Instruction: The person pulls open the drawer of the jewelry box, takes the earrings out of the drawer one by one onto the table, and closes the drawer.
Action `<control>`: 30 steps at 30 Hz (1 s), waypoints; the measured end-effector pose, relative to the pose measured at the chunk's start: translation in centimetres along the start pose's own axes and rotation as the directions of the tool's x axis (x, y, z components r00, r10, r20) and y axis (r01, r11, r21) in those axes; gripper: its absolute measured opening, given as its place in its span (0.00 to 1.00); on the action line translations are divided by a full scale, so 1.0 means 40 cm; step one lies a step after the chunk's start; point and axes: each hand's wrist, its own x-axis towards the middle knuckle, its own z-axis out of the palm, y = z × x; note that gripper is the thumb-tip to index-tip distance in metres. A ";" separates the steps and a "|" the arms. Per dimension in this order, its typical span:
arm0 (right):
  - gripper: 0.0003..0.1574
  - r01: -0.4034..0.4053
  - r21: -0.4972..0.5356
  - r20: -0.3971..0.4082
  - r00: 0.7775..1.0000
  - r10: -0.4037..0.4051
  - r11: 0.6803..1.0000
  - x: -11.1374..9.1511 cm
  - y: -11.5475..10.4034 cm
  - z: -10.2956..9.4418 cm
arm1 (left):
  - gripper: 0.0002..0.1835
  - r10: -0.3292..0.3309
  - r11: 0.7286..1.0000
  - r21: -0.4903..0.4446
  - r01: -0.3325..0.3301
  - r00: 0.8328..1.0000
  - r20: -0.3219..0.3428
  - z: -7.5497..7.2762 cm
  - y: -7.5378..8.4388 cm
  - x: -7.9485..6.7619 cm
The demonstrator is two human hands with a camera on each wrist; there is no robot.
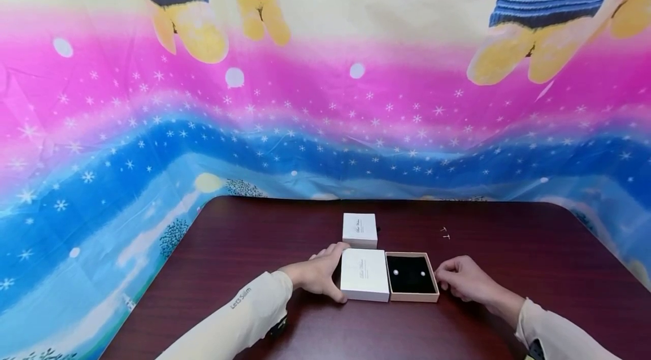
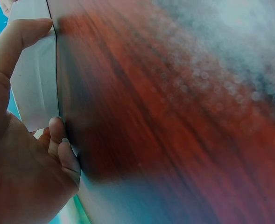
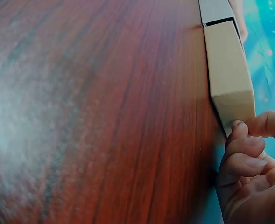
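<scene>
A white box sleeve (image 1: pixel 363 272) with fine print lies on the table, its drawer (image 1: pixel 413 296) slid out on the right. Two pearl-like studs (image 1: pixel 395 272) sit apart on the drawer's black insert (image 1: pixel 408 283). My left hand (image 1: pixel 320 272) grips the sleeve from the left, thumb at the near corner and fingers along the far side. At the drawer's right end, my right hand (image 1: pixel 465 278) pinches with thumb and forefinger, its other fingers curled. In the right wrist view those fingertips are right at the drawer's end wall (image 3: pixel 237 105); whatever lies between them is hidden.
Behind the sleeve stands a smaller white box (image 1: pixel 360 229) with a dark tab on its right side. Two tiny pale T-shaped pieces (image 1: pixel 445 233) lie further right on the dark red table (image 1: pixel 285 224). A printed cloth (image 1: pixel 325 100) hangs behind the table.
</scene>
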 end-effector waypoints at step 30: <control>0.13 -0.011 -0.029 -0.006 1.000 0.011 1.000 -0.008 -0.005 0.003 | 0.57 0.001 1.000 0.009 -0.001 1.000 -0.004 0.001 0.002 -0.001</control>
